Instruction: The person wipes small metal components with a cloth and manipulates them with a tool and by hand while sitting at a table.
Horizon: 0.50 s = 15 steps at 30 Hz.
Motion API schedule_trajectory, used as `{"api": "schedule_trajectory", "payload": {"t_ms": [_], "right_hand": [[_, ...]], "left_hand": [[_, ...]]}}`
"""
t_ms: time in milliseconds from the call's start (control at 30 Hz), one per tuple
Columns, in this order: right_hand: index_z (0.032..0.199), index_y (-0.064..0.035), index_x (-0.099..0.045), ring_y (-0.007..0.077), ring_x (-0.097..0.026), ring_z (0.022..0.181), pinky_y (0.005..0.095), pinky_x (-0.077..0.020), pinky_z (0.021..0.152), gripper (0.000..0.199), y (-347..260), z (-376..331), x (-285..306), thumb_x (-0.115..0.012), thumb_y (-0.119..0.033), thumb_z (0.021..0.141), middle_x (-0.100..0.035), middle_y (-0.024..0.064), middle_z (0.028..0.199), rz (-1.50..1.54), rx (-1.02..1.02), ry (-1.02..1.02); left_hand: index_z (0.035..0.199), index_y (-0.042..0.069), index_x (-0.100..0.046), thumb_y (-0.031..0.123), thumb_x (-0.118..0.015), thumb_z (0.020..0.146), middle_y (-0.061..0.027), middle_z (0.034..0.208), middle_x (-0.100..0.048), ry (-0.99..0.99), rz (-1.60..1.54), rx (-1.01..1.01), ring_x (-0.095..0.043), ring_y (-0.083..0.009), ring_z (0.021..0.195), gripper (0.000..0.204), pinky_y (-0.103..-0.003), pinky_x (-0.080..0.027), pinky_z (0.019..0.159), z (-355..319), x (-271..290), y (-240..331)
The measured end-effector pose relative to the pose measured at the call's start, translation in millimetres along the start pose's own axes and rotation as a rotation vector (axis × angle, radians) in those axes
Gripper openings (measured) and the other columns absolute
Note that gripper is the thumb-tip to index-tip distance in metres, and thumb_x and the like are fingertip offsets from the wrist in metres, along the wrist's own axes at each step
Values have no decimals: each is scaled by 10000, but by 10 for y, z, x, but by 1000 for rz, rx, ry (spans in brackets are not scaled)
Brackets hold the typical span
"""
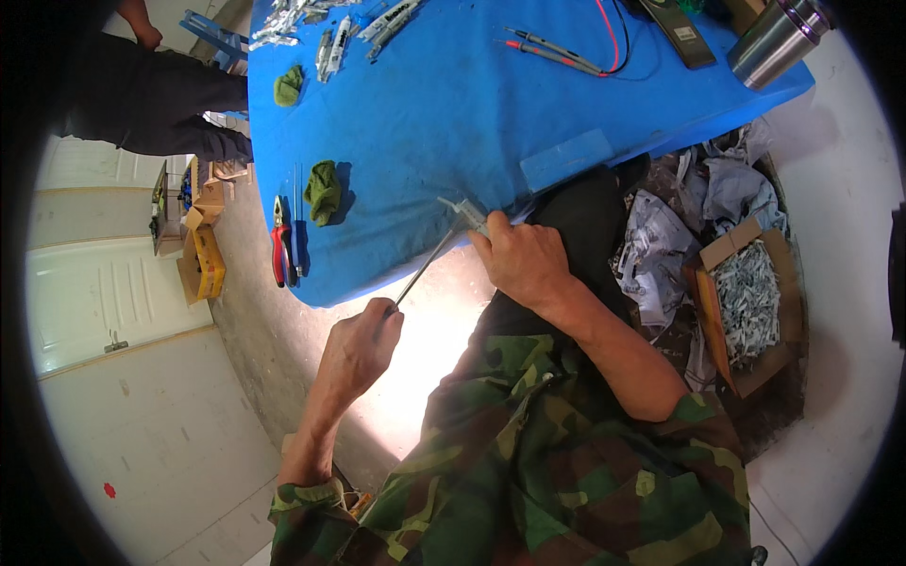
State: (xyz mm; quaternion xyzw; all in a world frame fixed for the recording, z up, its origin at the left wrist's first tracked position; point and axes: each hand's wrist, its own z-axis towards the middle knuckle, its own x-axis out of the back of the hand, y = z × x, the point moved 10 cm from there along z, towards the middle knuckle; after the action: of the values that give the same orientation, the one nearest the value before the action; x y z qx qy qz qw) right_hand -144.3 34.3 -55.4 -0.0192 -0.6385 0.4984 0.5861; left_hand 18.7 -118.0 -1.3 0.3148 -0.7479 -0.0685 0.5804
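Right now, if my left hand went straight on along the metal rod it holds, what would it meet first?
Probably the small pale part in your right hand, near the tip of the metal rod in your left hand; depth there is unclear.

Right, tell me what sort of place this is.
Probably a small workshop or repair room: pliers and red and black test probes lie on a blue-covered table, and an open cardboard box nearby holds many small silvery-white pieces.
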Motion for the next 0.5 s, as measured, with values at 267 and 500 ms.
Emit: {"api": "schedule_trajectory", "payload": {"t_ms": [267,500], "right_hand": [[864,-40,-585,401,-677,558,529,-538,524,343,30,7,-54,-686,-343,991,-659,203,607,0,-18,-54],[870,-28,-572,389,-676,545,524,-536,514,342,15,12,-61,-682,-327,996,-647,194,588,-30,36,-80]], "left_hand": [[1073,21,-613,148,-655,980,-232,810,-723,30,131,-46,-707,-438,708,164,-491,-559,624,4,132,72],[1032,17,-619,127,-651,976,-226,784,-714,-12,125,-71,-706,-436,701,127,-483,-547,617,71,218,110]]}}
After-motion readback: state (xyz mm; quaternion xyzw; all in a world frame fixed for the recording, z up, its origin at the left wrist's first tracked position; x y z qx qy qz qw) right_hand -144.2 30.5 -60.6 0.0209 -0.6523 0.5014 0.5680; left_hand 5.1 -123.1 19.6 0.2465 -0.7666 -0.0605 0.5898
